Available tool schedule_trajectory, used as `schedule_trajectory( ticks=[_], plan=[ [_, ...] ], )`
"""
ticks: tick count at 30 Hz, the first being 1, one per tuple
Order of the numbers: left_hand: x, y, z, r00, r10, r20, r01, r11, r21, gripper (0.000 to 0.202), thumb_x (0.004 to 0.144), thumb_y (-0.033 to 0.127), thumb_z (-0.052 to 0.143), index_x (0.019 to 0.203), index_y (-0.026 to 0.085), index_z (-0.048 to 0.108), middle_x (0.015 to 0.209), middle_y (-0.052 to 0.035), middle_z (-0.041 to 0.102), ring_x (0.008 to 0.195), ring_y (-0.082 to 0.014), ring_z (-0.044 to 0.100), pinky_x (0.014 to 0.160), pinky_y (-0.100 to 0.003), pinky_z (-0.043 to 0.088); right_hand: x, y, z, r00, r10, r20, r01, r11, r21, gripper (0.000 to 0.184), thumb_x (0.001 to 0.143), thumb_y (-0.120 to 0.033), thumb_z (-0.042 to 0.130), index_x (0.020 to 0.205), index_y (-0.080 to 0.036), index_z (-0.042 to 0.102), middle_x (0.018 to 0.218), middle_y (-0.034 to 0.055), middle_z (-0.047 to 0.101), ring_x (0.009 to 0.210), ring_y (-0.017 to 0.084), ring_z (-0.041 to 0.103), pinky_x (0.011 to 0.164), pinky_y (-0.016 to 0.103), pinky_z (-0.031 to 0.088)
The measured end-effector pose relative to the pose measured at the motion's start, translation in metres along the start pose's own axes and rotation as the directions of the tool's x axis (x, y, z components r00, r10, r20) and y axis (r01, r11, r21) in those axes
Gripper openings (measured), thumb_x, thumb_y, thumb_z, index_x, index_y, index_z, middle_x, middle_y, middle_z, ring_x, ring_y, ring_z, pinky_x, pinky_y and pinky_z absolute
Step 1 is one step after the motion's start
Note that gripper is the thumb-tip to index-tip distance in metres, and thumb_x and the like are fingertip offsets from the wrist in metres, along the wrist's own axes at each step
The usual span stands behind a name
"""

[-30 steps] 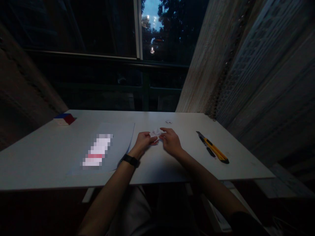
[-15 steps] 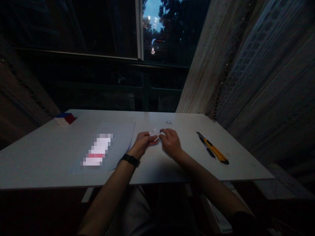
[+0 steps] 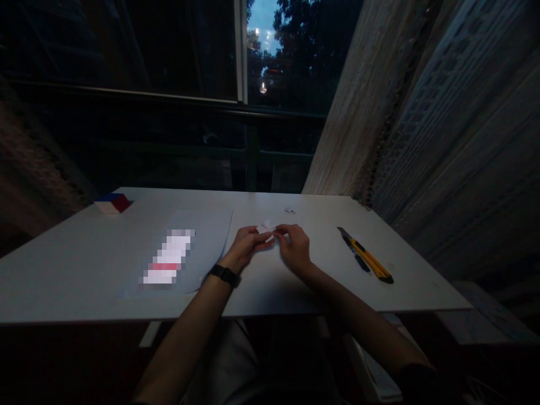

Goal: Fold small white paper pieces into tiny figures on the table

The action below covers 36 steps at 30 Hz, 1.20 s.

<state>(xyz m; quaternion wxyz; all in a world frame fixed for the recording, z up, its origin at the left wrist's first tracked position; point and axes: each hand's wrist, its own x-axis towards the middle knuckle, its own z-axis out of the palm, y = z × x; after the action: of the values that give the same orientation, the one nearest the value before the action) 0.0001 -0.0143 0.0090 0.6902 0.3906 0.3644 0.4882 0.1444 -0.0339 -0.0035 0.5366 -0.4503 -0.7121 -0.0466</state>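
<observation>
Pinching the small folded paper (image 3: 266,226) at mid-bench (image 3: 84,270), I keep left hand (image 3: 247,246) and right hand (image 3: 296,247) fingers clamped on it. Several folds appear made, shaping looks unfinished, and the utility knife (image 3: 366,261) lies apart.

i see a small white paper piece (image 3: 267,226), thin and creased, over a smooth matt white table (image 3: 295,281); the yellow-black utility knife (image 3: 366,255) looks plastic.

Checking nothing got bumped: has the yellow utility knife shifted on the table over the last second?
No. The utility knife lies at the same spot and angle beside the right edge of the table.
</observation>
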Motion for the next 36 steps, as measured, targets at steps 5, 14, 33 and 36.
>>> schedule_trajectory(
  ticks=[5,14,33,36],
  plan=[
    [-0.001,0.002,0.0,1.0,-0.002,0.029,0.003,0.999,-0.04,0.022,0.059,0.006,0.072,0.079,0.007,0.065,0.084,-0.0095,0.067,0.075,-0.015,0.065,0.071,-0.024,0.055,-0.002,-0.001,0.005,0.965,0.263,-0.009,-0.251,0.933,0.258,0.016,0.074,-0.027,0.061,0.088,-0.021,0.058,0.082,0.0032,0.065,0.079,0.018,0.062,0.079,0.033,0.047],
    [-0.007,0.008,0.005,0.997,-0.037,0.061,0.044,0.992,-0.122,0.017,0.062,0.0,0.066,0.077,0.005,0.064,0.084,-0.0102,0.066,0.075,-0.015,0.064,0.072,-0.025,0.054,0.002,0.006,-0.001,0.994,0.055,-0.092,-0.037,0.982,0.185,0.009,0.073,-0.024,0.062,0.082,-0.021,0.064,0.077,0.0032,0.063,0.072,0.016,0.059,0.069,0.03,0.049],
    [-0.007,0.011,0.002,0.977,-0.133,0.166,0.16,0.974,-0.162,0.014,0.068,0.012,0.064,0.081,0.007,0.063,0.078,-0.0101,0.065,0.067,-0.0149,0.063,0.063,-0.026,0.055,0.009,0.02,-0.025,0.766,-0.622,0.163,0.642,0.744,-0.182,0.024,0.082,-0.017,0.046,0.086,-0.02,0.069,0.082,0.0057,0.07,0.07,0.016,0.054,0.064,0.031,0.042],
    [-0.005,0.007,0.001,0.984,-0.077,0.161,0.094,0.99,-0.103,0.021,0.064,0.017,0.071,0.08,0.007,0.063,0.078,-0.0088,0.064,0.068,-0.0134,0.062,0.064,-0.025,0.054,0.009,0.02,-0.025,0.747,-0.645,0.162,0.665,0.732,-0.149,0.022,0.083,-0.018,0.047,0.087,-0.021,0.068,0.083,0.0056,0.07,0.07,0.016,0.055,0.065,0.031,0.042]
  ],
)
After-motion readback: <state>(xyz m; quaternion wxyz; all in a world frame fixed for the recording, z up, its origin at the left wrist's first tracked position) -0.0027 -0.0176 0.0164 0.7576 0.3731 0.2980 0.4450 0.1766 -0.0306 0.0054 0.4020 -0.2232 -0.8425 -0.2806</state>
